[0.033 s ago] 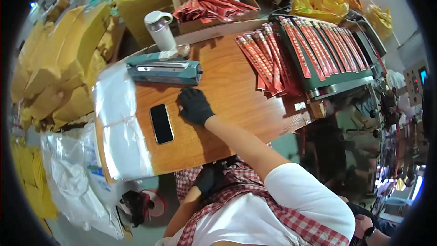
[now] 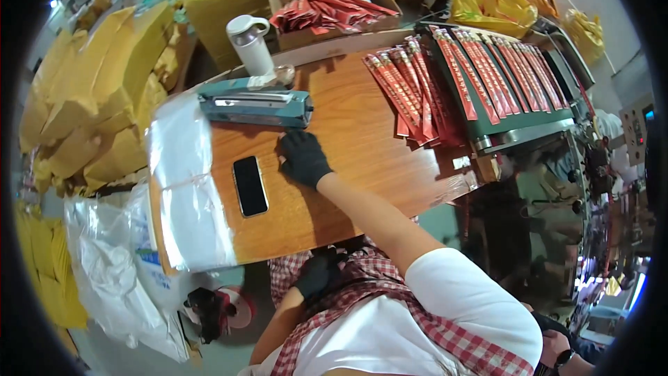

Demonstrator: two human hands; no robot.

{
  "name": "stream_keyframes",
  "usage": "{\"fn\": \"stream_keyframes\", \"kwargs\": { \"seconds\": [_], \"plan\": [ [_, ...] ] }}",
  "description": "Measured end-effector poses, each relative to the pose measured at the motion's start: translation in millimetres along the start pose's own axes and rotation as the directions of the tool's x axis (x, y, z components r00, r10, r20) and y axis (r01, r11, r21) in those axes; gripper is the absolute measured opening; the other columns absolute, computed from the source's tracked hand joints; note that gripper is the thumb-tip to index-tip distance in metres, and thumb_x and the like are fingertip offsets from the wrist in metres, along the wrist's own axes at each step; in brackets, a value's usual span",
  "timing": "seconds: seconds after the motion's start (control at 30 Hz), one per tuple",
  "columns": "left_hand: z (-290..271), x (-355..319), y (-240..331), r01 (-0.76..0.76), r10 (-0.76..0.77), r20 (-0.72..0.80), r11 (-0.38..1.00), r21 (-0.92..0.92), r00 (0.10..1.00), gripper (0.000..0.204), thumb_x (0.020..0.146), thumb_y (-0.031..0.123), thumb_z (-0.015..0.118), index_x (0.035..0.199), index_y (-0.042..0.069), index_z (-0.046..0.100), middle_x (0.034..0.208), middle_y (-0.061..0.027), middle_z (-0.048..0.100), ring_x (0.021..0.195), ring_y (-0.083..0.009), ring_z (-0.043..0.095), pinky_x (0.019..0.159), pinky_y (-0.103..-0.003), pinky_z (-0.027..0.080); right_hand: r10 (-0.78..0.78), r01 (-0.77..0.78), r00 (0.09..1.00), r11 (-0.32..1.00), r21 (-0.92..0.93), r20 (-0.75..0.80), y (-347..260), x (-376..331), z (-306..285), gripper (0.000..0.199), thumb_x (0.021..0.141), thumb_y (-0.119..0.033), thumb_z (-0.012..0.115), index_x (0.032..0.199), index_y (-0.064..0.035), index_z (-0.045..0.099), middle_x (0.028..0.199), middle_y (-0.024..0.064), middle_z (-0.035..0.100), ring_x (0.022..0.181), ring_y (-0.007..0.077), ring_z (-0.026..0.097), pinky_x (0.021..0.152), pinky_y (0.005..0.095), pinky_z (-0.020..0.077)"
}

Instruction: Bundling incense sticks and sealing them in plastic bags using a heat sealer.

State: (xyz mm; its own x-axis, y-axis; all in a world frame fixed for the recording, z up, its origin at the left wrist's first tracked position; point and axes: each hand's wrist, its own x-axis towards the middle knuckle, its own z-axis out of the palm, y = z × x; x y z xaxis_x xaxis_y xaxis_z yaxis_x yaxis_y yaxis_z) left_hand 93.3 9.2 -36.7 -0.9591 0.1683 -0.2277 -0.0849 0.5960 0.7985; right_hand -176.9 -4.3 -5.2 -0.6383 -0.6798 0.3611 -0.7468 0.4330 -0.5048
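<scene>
Our gloved hands at a cluttered wooden bench (image 2: 362, 146)

Our right hand (image 2: 304, 159) lay flat, fingers spread, just below the teal impulse sealer (image 2: 256, 108), beside the black phone (image 2: 250, 186); our left hand (image 2: 316, 276) rested loosely curled, empty, in our lap.

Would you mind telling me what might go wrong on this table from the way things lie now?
The right hand rests flat on the wooden table, right beside the teal heat sealer; if the sealer is hot, the glove could touch it. The phone lies close to that hand, so a sweep of the arm might knock it. The red sachets overhang in a loose fan and could slide. The left hand is down at the lap.
</scene>
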Motion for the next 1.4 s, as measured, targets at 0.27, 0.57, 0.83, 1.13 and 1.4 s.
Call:
{"fn": "stream_keyframes", "kwargs": {
  "seconds": [0.27, 0.57, 0.83, 1.13, 1.4],
  "plan": [
    [-62.3, -83.3, -6.0, 0.105, -0.223, -0.575, 0.967, -0.232, 0.787, 0.027, 0.094, 0.011, 0.060, 0.118, 0.000, 0.059, 0.102, -0.0093, 0.067, 0.091, -0.0166, 0.064, 0.082, -0.030, 0.050, 0.061, -0.047, 0.995, 0.984, -0.172, 0.077, 12.3, -2.2, -10.4, 0.070, 0.089, -0.039, 0.055, 0.145, -0.0011, 0.035, 0.145, 0.0194, 0.043, 0.135, 0.0333, 0.039, 0.108, 0.0495, 0.0297],
    [-130.4, -116.1, -1.2, 0.444, -0.187, -0.835, 0.893, 0.076, 0.517, 0.033, 0.087, 0.013, 0.064, 0.117, 0.000, 0.059, 0.110, -0.0179, 0.065, 0.106, -0.0327, 0.062, 0.092, -0.038, 0.047, 0.053, -0.026, 0.994, 0.963, -0.269, 0.092, 31.3, -25.3, -21.7, 0.065, 0.090, -0.040, 0.054, 0.142, -0.0032, 0.042, 0.150, 0.0172, 0.038, 0.139, 0.0354, 0.033, 0.110, 0.0485, 0.0277],
    [-149.0, -108.3, -22.3, 0.512, 0.017, -0.887, 0.811, 0.282, 0.462, 0.047, 0.077, 0.011, 0.071, 0.121, 0.003, 0.055, 0.124, -0.0182, 0.055, 0.117, -0.0376, 0.050, 0.100, -0.046, 0.040, -0.010, 0.016, 1.000, 0.970, -0.241, 0.026, 15.4, 22.2, -60.6, 0.057, 0.079, -0.030, 0.067, 0.127, -0.0045, 0.050, 0.121, 0.0174, 0.052, 0.114, 0.0380, 0.048, 0.093, 0.0503, 0.0395],
    [-234.6, 58.5, 4.7, 0.040, 0.213, -0.577, 0.918, 0.394, 0.789, 0.052, 0.078, 0.017, 0.074, 0.125, 0.005, 0.054, 0.127, -0.0177, 0.054, 0.117, -0.0364, 0.051, 0.096, -0.046, 0.043, 0.034, -0.069, 0.991, 0.958, -0.278, -0.128, -30.5, 253.2, -140.8, 0.063, 0.069, -0.035, 0.079, 0.115, -0.0010, 0.053, 0.111, 0.0234, 0.063, 0.105, 0.0386, 0.062, 0.086, 0.0448, 0.0508],
    [-267.6, 184.0, 0.0, 0.005, 0.221, -0.297, 0.794, 0.607, 0.929, 0.085, 0.072, 0.026, 0.080, 0.144, 0.007, 0.039, 0.142, -0.0215, 0.043, 0.131, -0.0378, 0.041, 0.108, -0.046, 0.036, 0.085, -0.115, 0.990, 0.950, -0.291, -0.115, -53.7, 278.5, -111.3, 0.069, 0.066, -0.043, 0.081, 0.118, -0.0052, 0.056, 0.114, 0.0211, 0.063, 0.103, 0.0365, 0.063, 0.087, 0.0452, 0.0512]
  ]
}}
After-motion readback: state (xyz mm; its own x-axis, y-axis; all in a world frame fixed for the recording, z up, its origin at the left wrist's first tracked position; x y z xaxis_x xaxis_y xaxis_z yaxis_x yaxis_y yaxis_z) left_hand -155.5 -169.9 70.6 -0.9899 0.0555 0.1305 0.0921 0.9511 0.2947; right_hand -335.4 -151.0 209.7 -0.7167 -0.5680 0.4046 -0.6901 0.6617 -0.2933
